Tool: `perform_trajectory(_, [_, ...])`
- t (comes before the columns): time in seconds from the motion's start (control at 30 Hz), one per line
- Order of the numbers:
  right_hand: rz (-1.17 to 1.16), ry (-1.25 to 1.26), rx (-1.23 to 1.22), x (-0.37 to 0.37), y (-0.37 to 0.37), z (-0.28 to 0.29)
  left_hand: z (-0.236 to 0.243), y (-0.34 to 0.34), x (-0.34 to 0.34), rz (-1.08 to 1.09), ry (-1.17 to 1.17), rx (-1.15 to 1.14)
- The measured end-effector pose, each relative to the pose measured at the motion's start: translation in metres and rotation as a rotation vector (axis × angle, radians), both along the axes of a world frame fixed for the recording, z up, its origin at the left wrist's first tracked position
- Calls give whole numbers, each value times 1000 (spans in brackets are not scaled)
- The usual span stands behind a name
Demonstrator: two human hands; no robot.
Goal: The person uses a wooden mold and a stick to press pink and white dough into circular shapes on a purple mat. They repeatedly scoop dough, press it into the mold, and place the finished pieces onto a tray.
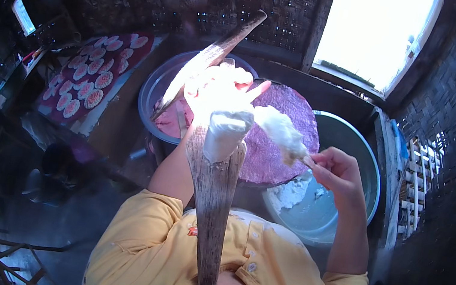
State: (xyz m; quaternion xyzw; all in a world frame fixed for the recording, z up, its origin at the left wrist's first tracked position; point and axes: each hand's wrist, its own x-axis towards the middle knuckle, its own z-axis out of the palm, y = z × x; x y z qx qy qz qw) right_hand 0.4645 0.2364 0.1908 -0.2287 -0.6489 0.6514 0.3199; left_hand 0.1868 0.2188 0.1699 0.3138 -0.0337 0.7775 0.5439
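Note:
My left hand [226,84], washed out by glare, is closed around a worn wooden tool. One long wooden piece [216,52] slants up past the fingers; a tapering wooden handle [217,220] points down toward my body. A lump of white dough [225,142] sits at the wide end of that handle. My right hand [337,171] pinches a short stick [308,160] that carries a big clump of sticky white paste [281,132]. The clump is close to the left hand, over a round purple cloth-like surface [263,167]. Glare hides the left fingers' exact grip.
A pale green basin [377,187] with white paste [292,193] inside stands at right. Behind the left hand is a clear tub [145,97] with pink material. Several round pieces [95,66] lie on a red sheet [145,50] at left. A bright window [375,34] opens ahead.

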Motion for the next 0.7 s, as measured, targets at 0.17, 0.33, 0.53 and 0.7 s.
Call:
perform_trajectory(0.17, [58, -56, 64, -18, -1, -1, -5, -8, 4, 8, -23, -7])
perform_trajectory(0.33, [79, -97, 74, -9, -5, -11, -7, -8, 0, 14, -26, -6])
perform_trajectory(0.53, [89, 2, -4, 2, -5, -18, -8, -3, -5, 4, -34, -2])
perform_trajectory(0.7, [72, -69, 6, 3, -4, -20, -11, -7, -1, -1, -53, 2])
